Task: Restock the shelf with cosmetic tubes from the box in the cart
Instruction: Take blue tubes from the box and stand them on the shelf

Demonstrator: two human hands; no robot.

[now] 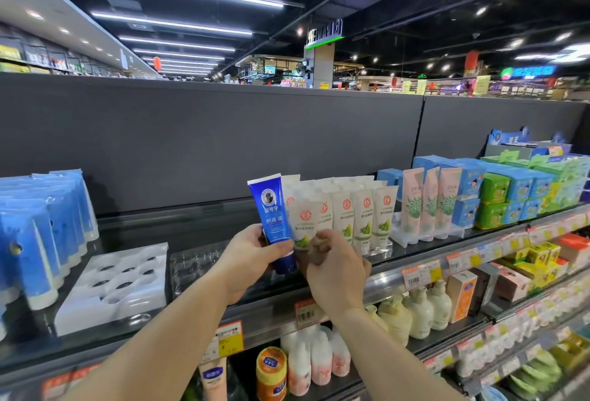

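The top shelf (223,228), a dark glass surface backed by a grey panel (223,132), is spanning the full width of the view at chest height. A block of blue and green cartons (510,191) is standing at its right end, with three pink tubes (429,206) upright in a clear holder just to the left of them. A group of pale blue tubes (41,228) is standing cap-down at the left end. A white moulded tray (115,285) with round sockets is lying flat on the shelf between those tubes and the hands, and a clear tray (194,265) is lying just beside it. A row of white tubes (351,212) is standing behind the hands. The lower shelves (447,330) are carrying bottles, jars and boxes behind orange price tags.

The left hand (252,257) is holding a blue tube (274,222) upright above the shelf front, cap down, with the thumb across its front face and the fingers curled round its back. The right hand (335,270) is gripping the lower end of a white tube (305,225), which is touching the blue tube on its right side; its fingers (319,247) are curled and blurred, so the exact hold cannot be told. The box and cart are out of view.
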